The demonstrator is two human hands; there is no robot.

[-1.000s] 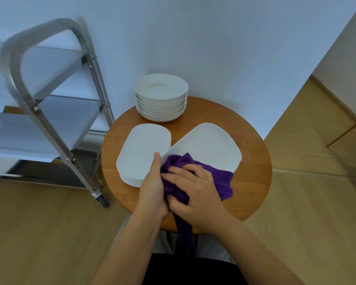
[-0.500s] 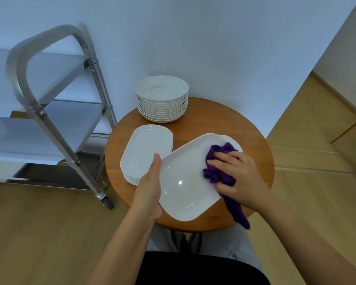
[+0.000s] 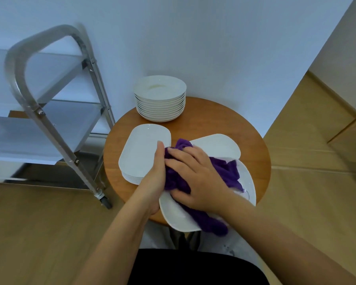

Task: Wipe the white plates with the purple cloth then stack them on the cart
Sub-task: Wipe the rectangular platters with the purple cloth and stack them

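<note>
From my head camera, my left hand (image 3: 155, 177) grips the near-left edge of a white plate (image 3: 176, 212) held over the round table (image 3: 214, 120). My right hand (image 3: 197, 179) presses the purple cloth (image 3: 224, 171) flat against that plate, fingers spread. Another plate (image 3: 218, 145) lies beneath. A stack of oblong plates (image 3: 144, 149) sits just left; round plates (image 3: 160, 99) stand behind. The cart (image 3: 47, 116) waits at left.

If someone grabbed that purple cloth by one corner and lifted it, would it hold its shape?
Probably not. The purple cloth lies bunched in soft folds under the right hand, and one end droops over the edge of the held plate, so it looks floppy. Its fuzzy surface suggests that it would grip rather than slip.
</note>
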